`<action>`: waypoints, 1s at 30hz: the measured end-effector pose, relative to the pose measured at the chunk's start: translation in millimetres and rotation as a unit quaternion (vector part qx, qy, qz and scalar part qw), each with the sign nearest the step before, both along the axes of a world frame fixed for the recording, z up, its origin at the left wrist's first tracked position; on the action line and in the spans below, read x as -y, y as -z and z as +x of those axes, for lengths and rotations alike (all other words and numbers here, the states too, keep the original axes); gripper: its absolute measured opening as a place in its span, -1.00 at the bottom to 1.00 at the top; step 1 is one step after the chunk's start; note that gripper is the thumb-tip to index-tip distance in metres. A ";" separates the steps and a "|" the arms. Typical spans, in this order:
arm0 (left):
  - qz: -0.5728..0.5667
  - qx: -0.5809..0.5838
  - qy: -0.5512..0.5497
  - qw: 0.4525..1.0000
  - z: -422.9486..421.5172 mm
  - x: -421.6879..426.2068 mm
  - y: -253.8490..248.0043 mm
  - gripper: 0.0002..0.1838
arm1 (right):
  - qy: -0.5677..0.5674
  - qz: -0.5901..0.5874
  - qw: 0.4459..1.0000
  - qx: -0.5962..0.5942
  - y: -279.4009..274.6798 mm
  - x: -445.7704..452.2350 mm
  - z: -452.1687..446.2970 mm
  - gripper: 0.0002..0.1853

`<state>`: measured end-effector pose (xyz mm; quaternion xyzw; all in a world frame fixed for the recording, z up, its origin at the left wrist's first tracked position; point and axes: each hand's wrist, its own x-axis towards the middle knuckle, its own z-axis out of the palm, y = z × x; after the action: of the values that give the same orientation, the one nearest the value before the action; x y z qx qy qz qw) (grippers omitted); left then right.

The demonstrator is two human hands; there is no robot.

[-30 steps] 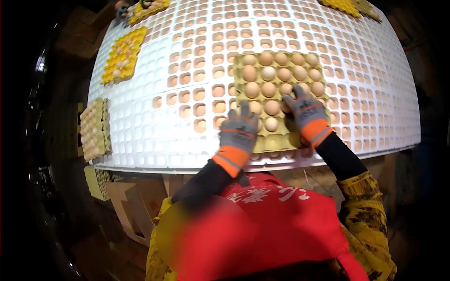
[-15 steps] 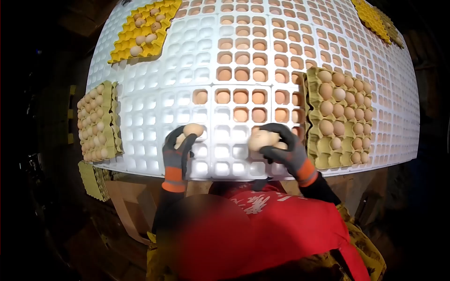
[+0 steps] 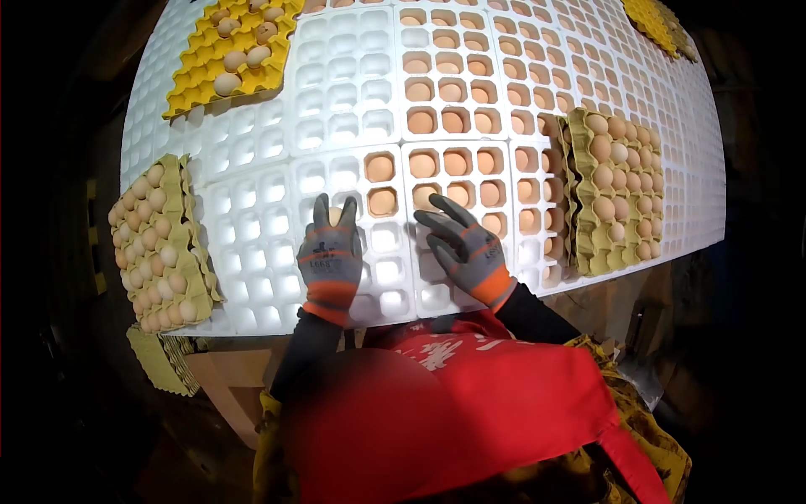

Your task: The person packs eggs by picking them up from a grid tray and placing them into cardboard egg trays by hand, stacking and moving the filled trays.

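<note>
My left hand (image 3: 330,256), in a grey glove with an orange cuff, has its fingers closed around an egg (image 3: 336,216) over a pocket of the white foam tray (image 3: 259,227). Only part of that egg shows between the fingertips. To the right, my right hand (image 3: 466,248), gloved alike, is spread with its fingertips beside an egg (image 3: 426,196) sitting in a pocket. Its palm faces down and hides what lies beneath. Another egg (image 3: 382,202) sits in a pocket between the two hands.
Stacked pulp trays of eggs stand at the left (image 3: 155,252) and right (image 3: 621,193). A yellow tray (image 3: 193,84) with several eggs lies at the back left, and more yellow trays (image 3: 651,25) at the far right. Many foam pockets at the right hold eggs.
Eggs that my right hand held are out of its grip, and two more pockets between the hands hold eggs. Both hands have turned palm down; my right hand has opened. The view has shifted.
</note>
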<state>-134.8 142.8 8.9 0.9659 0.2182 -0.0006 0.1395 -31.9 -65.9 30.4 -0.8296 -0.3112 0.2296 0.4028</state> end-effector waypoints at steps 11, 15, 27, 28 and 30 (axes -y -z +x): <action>-0.230 0.377 -0.085 0.893 35.3 -33.3 6.9 -0.56 | 0.241 0.230 0.909 -0.251 10.8 73.1 -0.8 -0.48; 0.029 0.230 0.102 0.968 59.2 -34.4 65.3 -0.61 | 0.117 0.088 0.983 0.111 14.5 66.6 -9.9 -0.52; -0.251 0.257 0.134 0.924 91.4 153.6 -55.8 -0.58 | 0.207 0.015 0.947 0.244 -71.0 252.0 62.2 -0.60; -0.252 0.255 0.157 0.920 103.4 183.5 -64.3 -0.56 | 0.197 -0.016 0.956 0.218 -82.6 274.9 78.6 -0.62; -0.218 0.292 0.217 0.905 132.6 234.2 -63.7 -0.49 | 0.129 -0.073 0.960 0.238 -81.2 305.1 108.0 -0.61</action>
<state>-2.2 -91.4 72.6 0.8917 -0.0532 0.2038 0.4005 76.2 -371.0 111.7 -0.9206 -0.2710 -0.0060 0.2812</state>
